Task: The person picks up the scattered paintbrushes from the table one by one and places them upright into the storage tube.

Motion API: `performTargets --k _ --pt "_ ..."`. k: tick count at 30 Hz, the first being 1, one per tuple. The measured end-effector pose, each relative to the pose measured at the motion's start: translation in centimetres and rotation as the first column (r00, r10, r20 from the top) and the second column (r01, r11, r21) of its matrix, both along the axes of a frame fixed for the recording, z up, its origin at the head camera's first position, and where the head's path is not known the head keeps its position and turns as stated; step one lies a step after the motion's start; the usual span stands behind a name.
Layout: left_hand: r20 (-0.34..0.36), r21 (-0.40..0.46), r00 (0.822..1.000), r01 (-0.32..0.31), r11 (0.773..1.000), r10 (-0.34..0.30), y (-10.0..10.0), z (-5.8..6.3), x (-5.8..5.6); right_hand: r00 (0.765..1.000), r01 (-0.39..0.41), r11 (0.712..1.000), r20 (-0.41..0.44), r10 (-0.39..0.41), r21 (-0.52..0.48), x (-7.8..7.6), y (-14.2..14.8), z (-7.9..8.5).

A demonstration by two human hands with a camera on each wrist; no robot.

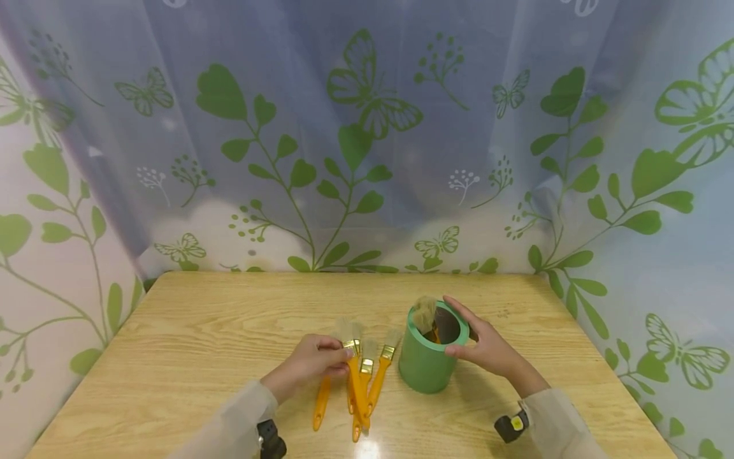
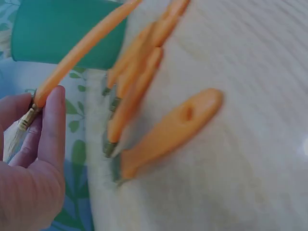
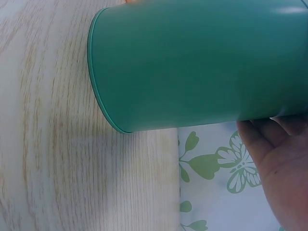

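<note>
My left hand point(image 1: 312, 358) pinches a paintbrush point(image 2: 82, 53) near its metal band, between thumb and fingers. Its orange handle points down toward me and its pale bristles point away. Beneath and beside it, several more paintbrushes point(image 1: 378, 382) with orange handles lie on the table. A green can point(image 1: 427, 370) stands upright to their right. My right hand point(image 1: 487, 347) holds that can near the rim, thumb at the front and fingers at the far side. Inside the can, a paintbrush point(image 1: 425, 313) stands bristles up; its lower part is hidden.
The wooden table point(image 1: 229, 319) reaches back to a curtain point(image 1: 298, 210) printed with green leaves and butterflies. Dark devices are strapped to my left wrist point(image 1: 272, 440) and right wrist point(image 1: 509, 428).
</note>
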State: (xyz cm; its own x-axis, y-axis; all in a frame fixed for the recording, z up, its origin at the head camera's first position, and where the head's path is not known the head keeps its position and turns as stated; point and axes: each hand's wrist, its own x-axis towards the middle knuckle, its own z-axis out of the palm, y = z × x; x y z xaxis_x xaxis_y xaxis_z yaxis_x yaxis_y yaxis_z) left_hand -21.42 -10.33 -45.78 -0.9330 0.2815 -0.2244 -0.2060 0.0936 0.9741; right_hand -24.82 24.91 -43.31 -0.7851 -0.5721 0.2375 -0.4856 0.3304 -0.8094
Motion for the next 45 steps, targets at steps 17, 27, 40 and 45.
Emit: performTargets --k 17,27,40,45 --pt "-0.142 0.261 0.99 0.03 0.965 0.008 1.9 6.7 -0.9 1.0 0.005 1.0 -0.006 -0.005 -0.003 0.1 -0.1 0.1" --pt "-0.222 0.307 0.972 -0.003 0.952 0.074 4.2 9.1 -0.9 1.0 0.004 1.0 -0.009 -0.004 -0.002 0.1 0.1 0.0" --pt "-0.357 0.103 0.934 0.015 0.995 0.023 6.7 10.0 -0.6 1.0 0.008 1.0 -0.02 -0.008 0.001 -0.2 0.1 -0.1" --pt "-0.412 0.036 0.911 0.028 0.999 -0.011 7.4 9.9 -0.7 1.0 0.015 1.0 -0.017 -0.015 0.002 -0.2 0.0 -0.1"
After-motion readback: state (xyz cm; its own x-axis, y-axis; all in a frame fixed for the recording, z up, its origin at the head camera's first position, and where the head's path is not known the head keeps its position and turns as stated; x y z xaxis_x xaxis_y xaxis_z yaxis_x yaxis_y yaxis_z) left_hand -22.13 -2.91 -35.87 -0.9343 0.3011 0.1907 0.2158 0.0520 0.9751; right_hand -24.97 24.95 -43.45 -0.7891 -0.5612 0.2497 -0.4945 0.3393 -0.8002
